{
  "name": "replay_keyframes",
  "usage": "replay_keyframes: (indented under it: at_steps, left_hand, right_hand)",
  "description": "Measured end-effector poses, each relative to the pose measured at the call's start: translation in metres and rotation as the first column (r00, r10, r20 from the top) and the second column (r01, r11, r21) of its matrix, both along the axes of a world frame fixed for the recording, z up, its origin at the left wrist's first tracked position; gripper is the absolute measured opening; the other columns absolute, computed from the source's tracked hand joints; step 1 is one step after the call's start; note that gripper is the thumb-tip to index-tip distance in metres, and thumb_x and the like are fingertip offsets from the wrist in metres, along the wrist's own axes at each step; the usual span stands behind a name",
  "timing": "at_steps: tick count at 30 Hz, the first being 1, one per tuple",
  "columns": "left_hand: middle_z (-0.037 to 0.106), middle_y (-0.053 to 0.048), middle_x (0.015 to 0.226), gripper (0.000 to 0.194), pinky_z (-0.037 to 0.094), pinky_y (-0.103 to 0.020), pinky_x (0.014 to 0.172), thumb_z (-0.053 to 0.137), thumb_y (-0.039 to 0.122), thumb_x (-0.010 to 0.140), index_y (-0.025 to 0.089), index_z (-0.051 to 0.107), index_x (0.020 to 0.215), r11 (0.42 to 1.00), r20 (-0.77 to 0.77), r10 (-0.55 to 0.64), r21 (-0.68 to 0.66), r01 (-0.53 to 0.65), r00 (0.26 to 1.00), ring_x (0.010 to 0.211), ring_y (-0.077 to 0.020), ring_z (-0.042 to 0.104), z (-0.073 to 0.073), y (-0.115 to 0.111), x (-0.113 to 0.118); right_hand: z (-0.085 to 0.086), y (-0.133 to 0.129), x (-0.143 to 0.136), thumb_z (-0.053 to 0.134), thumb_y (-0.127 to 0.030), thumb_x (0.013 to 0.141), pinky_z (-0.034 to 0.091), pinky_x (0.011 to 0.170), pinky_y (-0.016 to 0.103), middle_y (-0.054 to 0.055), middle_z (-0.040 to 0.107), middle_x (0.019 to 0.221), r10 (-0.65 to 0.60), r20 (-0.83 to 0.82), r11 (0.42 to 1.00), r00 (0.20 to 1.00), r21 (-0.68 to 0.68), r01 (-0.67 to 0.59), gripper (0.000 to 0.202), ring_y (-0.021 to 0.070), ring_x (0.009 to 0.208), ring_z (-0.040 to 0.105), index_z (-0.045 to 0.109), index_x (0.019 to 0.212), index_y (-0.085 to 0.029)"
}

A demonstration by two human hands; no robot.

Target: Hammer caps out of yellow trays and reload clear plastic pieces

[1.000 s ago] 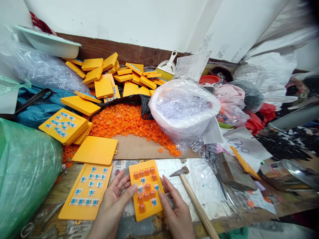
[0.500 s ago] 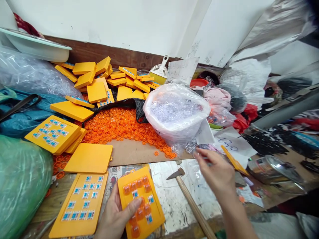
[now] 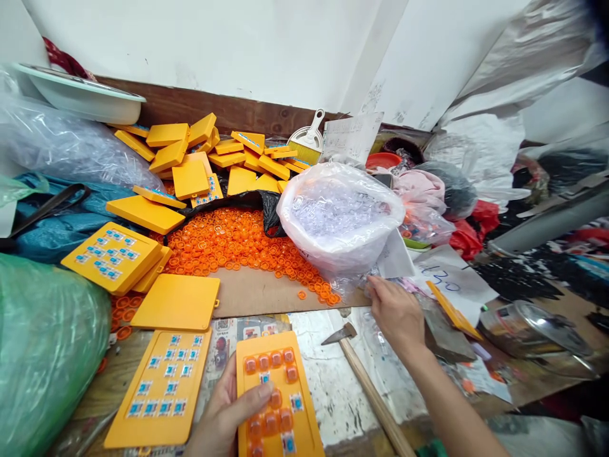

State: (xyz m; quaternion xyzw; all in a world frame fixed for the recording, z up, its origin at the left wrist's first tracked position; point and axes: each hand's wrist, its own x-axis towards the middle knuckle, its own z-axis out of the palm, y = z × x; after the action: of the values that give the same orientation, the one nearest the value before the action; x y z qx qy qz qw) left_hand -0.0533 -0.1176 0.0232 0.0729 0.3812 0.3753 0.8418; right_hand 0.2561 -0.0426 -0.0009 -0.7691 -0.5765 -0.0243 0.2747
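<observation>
My left hand [image 3: 228,406] grips a yellow board [image 3: 304,406] at the bottom centre, thumb on its face. Orange caps sit on many of its spots, while a few show bare blue-and-white pieces. My right hand [image 3: 394,311] is closed beside the foot of a white plastic bag [image 3: 333,244] full of clear parts; what its fingertips hold, if anything, is too small to tell. A heap of orange rings [image 3: 228,241] lies behind the hands. Left of the held board rests another yellow board [image 3: 162,387] with blue-and-white pieces, below a plain yellow one [image 3: 176,301].
A hammer [image 3: 366,381] lies between my hands. Yellow boards [image 3: 190,178] are piled at the back left, near a green bag [image 3: 42,355] and a pale basin [image 3: 85,95]. A metal pot [image 3: 528,327] stands at the right.
My right hand has closed from spread fingers and moved slightly left, by the bag's foot. The board in my left hand is lower and more upright. The whole view has shifted slightly.
</observation>
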Motion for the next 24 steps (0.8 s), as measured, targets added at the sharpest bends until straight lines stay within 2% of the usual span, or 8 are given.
replay_keyframes:
  at_steps: [2,5,7,9,14,20,22,24]
  left_hand:
    - [0.069,-0.017,0.116,0.086,0.05,-0.05,0.092,0.079,0.022,0.069,0.021,0.032,0.141,0.999,-0.036,0.025,-0.04,-0.027,0.999,0.102,-0.036,0.067,-0.002,0.001,0.001]
    - [0.067,-0.015,0.12,0.084,0.047,-0.047,0.098,0.076,0.029,0.075,0.023,0.03,0.144,0.989,-0.114,0.053,-0.129,-0.068,0.992,0.107,-0.0319,0.065,-0.007,0.001,0.005]
    - [0.066,-0.015,0.123,0.079,0.043,-0.047,0.102,0.072,0.037,0.079,0.022,0.03,0.145,0.986,-0.108,0.071,-0.145,-0.087,0.992,0.112,-0.031,0.063,-0.009,-0.001,0.007]
    - [0.064,-0.016,0.124,0.076,0.039,-0.046,0.105,0.07,0.042,0.079,0.021,0.034,0.143,0.99,-0.04,0.101,-0.094,-0.104,0.994,0.116,-0.0315,0.059,-0.009,-0.003,0.009]
    - [0.064,-0.013,0.126,0.065,0.038,-0.043,0.107,0.077,0.033,0.074,0.022,0.047,0.131,0.996,0.022,0.065,0.058,-0.066,0.998,0.121,-0.0305,0.055,-0.008,-0.008,0.008]
    - [0.066,-0.014,0.121,0.057,0.047,-0.04,0.098,0.076,0.027,0.074,0.019,0.05,0.123,0.973,-0.057,0.067,0.225,-0.052,0.996,0.116,-0.0296,0.059,-0.011,-0.015,0.01]
    - [0.068,-0.015,0.118,0.055,0.048,-0.04,0.096,0.077,0.029,0.072,0.017,0.052,0.119,0.965,-0.118,0.079,0.258,-0.047,0.99,0.111,-0.0302,0.062,-0.009,-0.016,0.009]
    - [0.069,-0.014,0.115,0.056,0.049,-0.04,0.096,0.078,0.031,0.07,0.016,0.053,0.119,0.962,-0.174,0.094,0.271,-0.044,0.98,0.106,-0.0306,0.065,-0.006,-0.017,0.009]
  right_hand:
    - [0.014,-0.02,-0.021,0.041,-0.028,0.093,0.046,0.093,0.046,0.018,0.069,0.112,-0.011,-0.127,0.997,0.992,0.078,0.021,0.03,0.0292,0.106,0.063,0.061,0.11,-0.013]
    - [0.026,-0.059,-0.076,0.039,-0.043,0.095,0.057,0.071,0.031,0.005,0.074,0.079,0.074,-0.403,0.997,0.912,0.058,-0.056,0.034,0.0198,0.076,0.071,0.06,0.108,-0.019]
    - [0.022,-0.084,-0.118,0.054,-0.048,0.088,0.055,0.076,0.029,0.002,0.071,0.079,0.108,-0.747,0.994,0.656,0.064,-0.091,0.032,0.0182,0.079,0.069,0.063,0.105,-0.022]
    - [0.01,-0.102,-0.152,0.059,-0.049,0.085,0.051,0.08,0.029,0.003,0.07,0.087,0.114,-0.837,0.993,0.535,0.09,-0.072,0.034,0.0183,0.083,0.067,0.065,0.109,-0.026]
    - [-0.023,-0.116,-0.182,0.059,-0.043,0.086,0.039,0.095,0.04,0.004,0.066,0.11,0.185,-0.73,0.973,0.657,0.229,-0.021,0.018,0.0254,0.109,0.056,0.072,0.092,-0.032]
    - [-0.015,-0.117,-0.173,0.059,-0.009,0.083,0.039,0.092,0.039,0.001,0.059,0.099,0.438,-0.376,0.869,0.816,0.409,-0.278,0.036,0.0224,0.107,0.05,0.065,0.106,-0.036]
    - [-0.007,-0.117,-0.176,0.061,-0.013,0.082,0.041,0.089,0.036,0.003,0.05,0.107,0.368,-0.454,0.896,0.812,0.406,-0.179,0.027,0.0221,0.108,0.049,0.067,0.098,-0.034]
    - [0.0,-0.115,-0.181,0.065,-0.025,0.081,0.044,0.088,0.035,0.004,0.047,0.119,0.255,-0.714,0.947,0.652,0.32,-0.02,0.018,0.0224,0.109,0.052,0.063,0.098,-0.031]
